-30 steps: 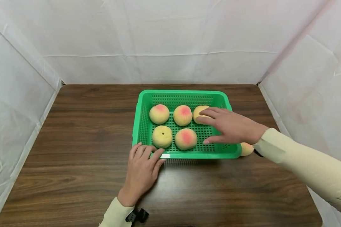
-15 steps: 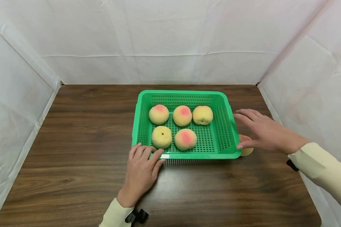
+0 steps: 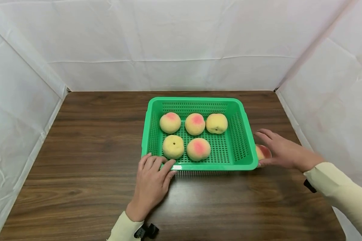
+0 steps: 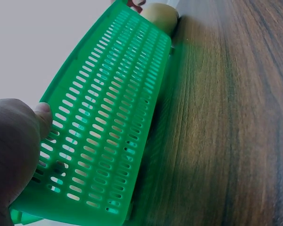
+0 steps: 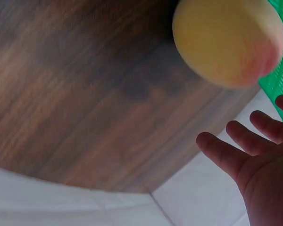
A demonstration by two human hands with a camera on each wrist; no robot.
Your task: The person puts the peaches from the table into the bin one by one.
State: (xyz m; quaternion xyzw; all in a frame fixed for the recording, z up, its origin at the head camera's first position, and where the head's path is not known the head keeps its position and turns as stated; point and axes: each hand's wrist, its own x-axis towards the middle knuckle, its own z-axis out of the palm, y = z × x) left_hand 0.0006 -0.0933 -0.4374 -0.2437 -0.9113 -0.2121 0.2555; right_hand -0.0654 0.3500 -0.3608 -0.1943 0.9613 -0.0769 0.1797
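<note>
A green plastic basket (image 3: 220, 166) sits on the table with several peaches inside, among them a pink-topped peach (image 3: 198, 149) and a yellow peach (image 3: 216, 123). My left hand (image 3: 152, 179) grips the basket's front left corner, fingers over the rim and thumb (image 4: 43, 117) against the outer wall. Outside the basket's right end lies another peach (image 3: 263, 152), partly hidden by the basket and my right hand (image 3: 282, 150). That hand reaches around the peach with fingers spread. In the right wrist view the fingers (image 5: 224, 149) stand apart from the peach (image 5: 226, 42).
Dark wood table (image 3: 93, 144) surrounds the basket. White sheeting walls (image 3: 175, 43) stand behind and along both sides, the right one (image 3: 335, 110) rising beyond the right hand.
My right hand has left the basket's inside, moved right over its rim and lowered to the peach outside. The left hand stays on the corner.
</note>
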